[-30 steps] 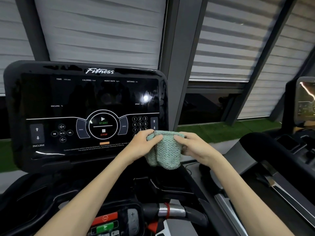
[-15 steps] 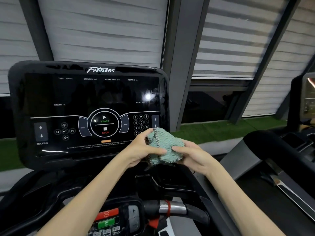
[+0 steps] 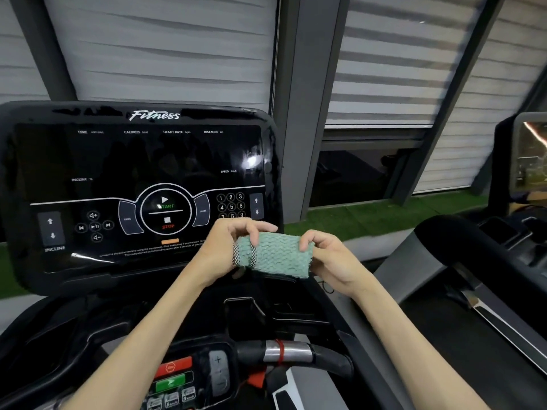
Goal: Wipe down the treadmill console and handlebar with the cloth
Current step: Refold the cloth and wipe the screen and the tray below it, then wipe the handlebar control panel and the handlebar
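Note:
A pale green knitted cloth is stretched flat between both my hands, in front of the lower right corner of the black treadmill console. My left hand pinches its left end, fingers curled over the top edge. My right hand grips the right end, thumb on the front. The cloth is held off the console, not touching the screen. The handlebar, black with a silver section and a red band, runs below my forearms.
A lower control panel with red and green buttons sits at the bottom centre. A neighbouring machine with a lit screen stands to the right. Window blinds and grey pillars fill the background, with green turf behind the console.
The cloth was bunched in my hands; now it is spread out flatter between them. Both hands stay at the console's lower right corner and the view shifted slightly.

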Demonstrator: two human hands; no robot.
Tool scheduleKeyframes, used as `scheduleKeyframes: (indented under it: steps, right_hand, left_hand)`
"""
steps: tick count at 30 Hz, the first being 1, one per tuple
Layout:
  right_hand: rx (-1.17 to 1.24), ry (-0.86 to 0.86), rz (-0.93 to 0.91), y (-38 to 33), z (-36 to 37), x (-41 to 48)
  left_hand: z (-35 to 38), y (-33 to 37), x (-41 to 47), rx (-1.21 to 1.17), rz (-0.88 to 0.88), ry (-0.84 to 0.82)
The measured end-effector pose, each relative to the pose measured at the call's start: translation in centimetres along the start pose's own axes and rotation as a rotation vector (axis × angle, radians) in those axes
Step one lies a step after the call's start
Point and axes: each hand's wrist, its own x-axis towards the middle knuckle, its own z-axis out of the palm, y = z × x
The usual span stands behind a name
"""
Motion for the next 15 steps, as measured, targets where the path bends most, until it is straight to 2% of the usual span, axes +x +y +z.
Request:
scheduleKeyframes:
  steps: [2, 5, 7, 11, 15]
  right_hand:
    - [0.026, 0.013, 0.029, 0.1, -0.5, 0.0]
    - [0.125, -0.013, 0.096, 0.2, -1.5, -0.1]
    - [0.171, -0.039, 0.164, 0.5, -2.0, -0.2]
    - [0.04, 0.022, 0.157, 1.4, -2.5, -0.8]
    - [-0.031, 0.043, 0.238, 2.1, -3.7, -2.1]
  left_hand:
    - [0.2, -0.3, 0.1, 0.141, 0.04, -0.108]
    - [0.5, -0.5, 0.2, 0.293, 0.057, -0.164]
    - [0.7, -1.0, 0.5, 0.305, 0.036, -0.182]
    - [1.5, -2.0, 0.5, 0.28, -0.037, -0.224]
    - [2.6, -3.0, -0.6, 0.272, -0.045, -0.178]
